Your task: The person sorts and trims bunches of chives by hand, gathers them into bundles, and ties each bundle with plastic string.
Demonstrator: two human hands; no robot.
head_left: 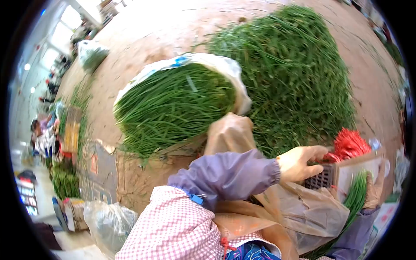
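Your left hand [300, 164], fingers parted, is beside one red stringy heap [352, 144]; your right hand [374, 190] touches one slender bundle of long green stalks [357, 190], near right, its grip impossible to tell.

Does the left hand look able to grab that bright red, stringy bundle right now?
Probably yes: the bare left hand is stretched out, thumb and fingers apart, with its fingertips right by the edge of the bright red, stringy bundle. Nothing seems to block the way.
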